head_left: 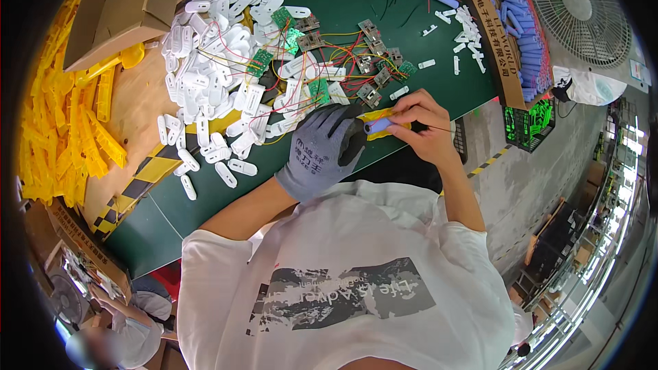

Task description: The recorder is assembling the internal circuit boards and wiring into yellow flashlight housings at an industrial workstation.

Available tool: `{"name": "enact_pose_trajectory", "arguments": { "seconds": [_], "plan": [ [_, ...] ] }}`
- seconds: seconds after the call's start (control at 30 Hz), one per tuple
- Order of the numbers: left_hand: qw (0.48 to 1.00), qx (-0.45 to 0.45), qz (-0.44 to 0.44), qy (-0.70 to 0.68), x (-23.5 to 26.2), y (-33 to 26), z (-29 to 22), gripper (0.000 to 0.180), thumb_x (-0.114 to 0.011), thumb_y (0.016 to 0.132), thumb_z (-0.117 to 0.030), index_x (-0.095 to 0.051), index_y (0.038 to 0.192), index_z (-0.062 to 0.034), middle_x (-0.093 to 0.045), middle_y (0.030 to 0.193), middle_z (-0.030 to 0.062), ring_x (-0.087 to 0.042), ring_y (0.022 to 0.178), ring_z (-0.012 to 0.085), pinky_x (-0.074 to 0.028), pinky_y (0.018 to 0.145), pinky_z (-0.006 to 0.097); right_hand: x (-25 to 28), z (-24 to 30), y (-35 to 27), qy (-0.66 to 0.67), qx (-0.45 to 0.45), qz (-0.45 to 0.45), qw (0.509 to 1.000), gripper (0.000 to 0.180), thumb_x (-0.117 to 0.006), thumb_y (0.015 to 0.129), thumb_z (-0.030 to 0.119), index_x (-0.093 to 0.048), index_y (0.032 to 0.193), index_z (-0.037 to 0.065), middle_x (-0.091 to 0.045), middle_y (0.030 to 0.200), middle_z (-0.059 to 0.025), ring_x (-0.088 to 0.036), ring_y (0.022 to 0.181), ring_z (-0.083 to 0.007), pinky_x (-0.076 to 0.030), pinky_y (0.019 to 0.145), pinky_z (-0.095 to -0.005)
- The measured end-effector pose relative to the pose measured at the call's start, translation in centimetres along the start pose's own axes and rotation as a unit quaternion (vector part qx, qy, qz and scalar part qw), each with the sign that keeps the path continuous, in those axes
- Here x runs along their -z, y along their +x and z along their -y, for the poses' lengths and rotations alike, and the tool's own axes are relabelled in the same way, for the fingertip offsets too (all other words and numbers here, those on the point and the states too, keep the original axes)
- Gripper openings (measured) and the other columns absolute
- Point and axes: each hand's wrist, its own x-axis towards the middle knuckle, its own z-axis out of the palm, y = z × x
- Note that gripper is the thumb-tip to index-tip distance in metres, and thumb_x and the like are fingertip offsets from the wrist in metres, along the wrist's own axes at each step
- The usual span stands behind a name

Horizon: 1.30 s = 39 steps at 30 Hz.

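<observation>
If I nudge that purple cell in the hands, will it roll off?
Probably: the purple cell is a smooth cylinder, so apt to roll. Now the gloved left hand and bare right hand pin it against a yellow piece.

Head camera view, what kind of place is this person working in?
Probably an electronics assembly workshop. The green bench is heaped with white plastic casings, small wired circuit boards and blue battery cells. The left hand, gloved, and bare right hand hold one cell.
</observation>
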Motion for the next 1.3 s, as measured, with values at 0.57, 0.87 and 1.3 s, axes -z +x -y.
{"name": "enact_pose_trajectory", "arguments": {
  "seconds": [0.57,0.87,1.3],
  "plan": [
    [0.997,-0.048,0.024,0.054,0.0,0.0,-0.1,0.038,-0.076,0.069,-0.016,-0.062,0.103,-0.0075,-0.061,0.11,0.0098,-0.06,0.094,0.0283,-0.047,0.08,0.039,0.2,-0.1,0.2,0.013,-0.007,0.01,1.0,0.018,-0.08,0.065,0.001,-0.066,0.075,0.006,-0.063,0.085,-0.0024,-0.054,0.079,-0.0172,-0.044,0.068,-0.028],
    [0.995,-0.035,0.028,0.092,-0.2,-0.1,-0.7,0.033,-0.072,0.072,-0.016,-0.06,0.101,-0.0079,-0.059,0.107,0.0092,-0.058,0.091,0.0277,-0.045,0.076,0.039,1.1,0.5,0.0,0.008,-0.039,0.017,0.999,0.012,-0.076,0.072,0.004,-0.067,0.079,0.004,-0.061,0.088,-0.004,-0.057,0.081,-0.0162,-0.045,0.069,-0.0267],
    [0.995,-0.037,0.017,0.094,0.0,-0.2,-0.8,0.034,-0.073,0.072,-0.016,-0.062,0.104,-0.0111,-0.059,0.108,0.009,-0.058,0.089,0.0275,-0.045,0.074,0.039,1.2,0.5,2.0,-0.201,-0.183,-0.09,0.958,0.008,-0.071,0.077,0.01,-0.067,0.081,0.004,-0.066,0.084,-0.0047,-0.063,0.069,-0.0168,-0.048,0.059,-0.0285]
  ]
}}
